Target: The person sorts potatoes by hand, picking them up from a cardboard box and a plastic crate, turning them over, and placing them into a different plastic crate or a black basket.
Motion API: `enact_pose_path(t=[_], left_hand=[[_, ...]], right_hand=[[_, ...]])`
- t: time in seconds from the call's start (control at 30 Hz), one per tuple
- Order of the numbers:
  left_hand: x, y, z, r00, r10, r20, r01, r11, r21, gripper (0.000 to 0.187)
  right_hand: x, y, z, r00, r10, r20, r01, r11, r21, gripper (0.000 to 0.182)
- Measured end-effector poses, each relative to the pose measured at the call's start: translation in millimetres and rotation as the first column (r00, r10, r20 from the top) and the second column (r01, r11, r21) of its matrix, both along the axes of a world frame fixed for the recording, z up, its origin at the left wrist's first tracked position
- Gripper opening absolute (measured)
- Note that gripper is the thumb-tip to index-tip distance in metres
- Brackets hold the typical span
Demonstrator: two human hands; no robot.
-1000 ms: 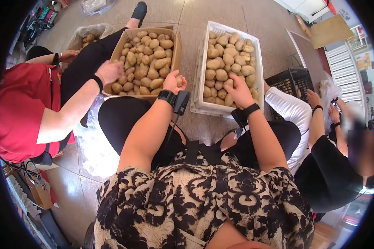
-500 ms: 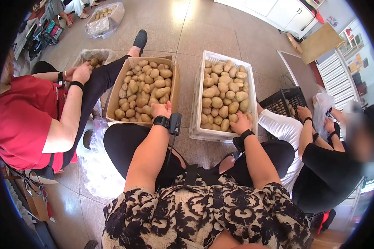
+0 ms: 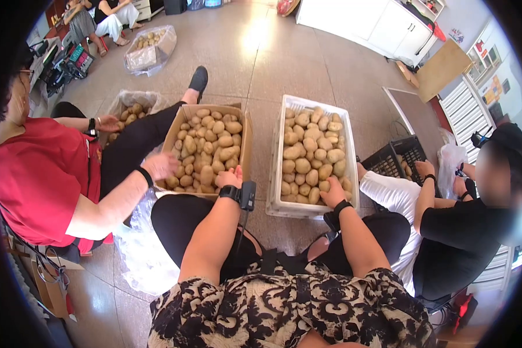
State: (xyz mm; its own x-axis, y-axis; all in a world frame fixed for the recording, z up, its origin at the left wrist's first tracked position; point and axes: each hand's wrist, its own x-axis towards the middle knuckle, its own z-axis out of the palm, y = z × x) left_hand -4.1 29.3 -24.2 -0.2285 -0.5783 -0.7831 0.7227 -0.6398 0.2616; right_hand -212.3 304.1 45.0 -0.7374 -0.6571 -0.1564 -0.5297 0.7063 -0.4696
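Note:
A cardboard box (image 3: 246, 145) full of potatoes (image 3: 206, 142) stands in front of my left knee. My left hand (image 3: 230, 177) is at its near right corner, low against the potatoes, with curled fingers; what they hold, if anything, is hidden. A white plastic crate (image 3: 278, 174), also heaped with potatoes, stands to the right of the box. At its near right part my right hand (image 3: 333, 194) has its fingers closed round a potato (image 3: 325, 186).
At left, a person in a red top reaches a hand (image 3: 160, 166) over the cardboard box. Beside them is a plastic-lined container of potatoes (image 3: 134, 111). A person in black at right works by a black crate (image 3: 409, 152). A clear plastic bag (image 3: 148, 255) lies by my left leg.
The view has tilted up. The red-topped person's near hand has moved from the lined container to the cardboard box. My right hand has closed round a potato; my left hand stays at the box.

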Motion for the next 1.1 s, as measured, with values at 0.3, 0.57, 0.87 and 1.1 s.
enact_pose_path(t=[0.3,0.57,0.87,1.1], left_hand=[[-10.2,32.1,35.4,0.951,-0.293,-0.097,0.290,0.956,-0.042,0.024],[-12.1,58.1,49.1,0.792,-0.597,-0.127,0.588,0.802,-0.106,0.025],[-8.6,77.6,87.3,0.625,-0.769,-0.134,0.732,0.637,-0.240,0.029],[-6.4,60.2,61.1,0.644,-0.743,-0.183,0.688,0.667,-0.284,0.025]], right_hand=[[1.6,-4.1,1.8,0.998,-0.054,-0.037,0.050,0.992,-0.118,0.045],[27.9,-24.3,33.5,0.990,-0.036,0.138,0.068,0.970,-0.233,0.044],[71.7,-51.9,62.9,0.956,0.198,0.218,-0.100,0.914,-0.393,0.049],[69.6,-50.0,55.9,0.927,0.304,0.218,-0.182,0.875,-0.448,0.050]])
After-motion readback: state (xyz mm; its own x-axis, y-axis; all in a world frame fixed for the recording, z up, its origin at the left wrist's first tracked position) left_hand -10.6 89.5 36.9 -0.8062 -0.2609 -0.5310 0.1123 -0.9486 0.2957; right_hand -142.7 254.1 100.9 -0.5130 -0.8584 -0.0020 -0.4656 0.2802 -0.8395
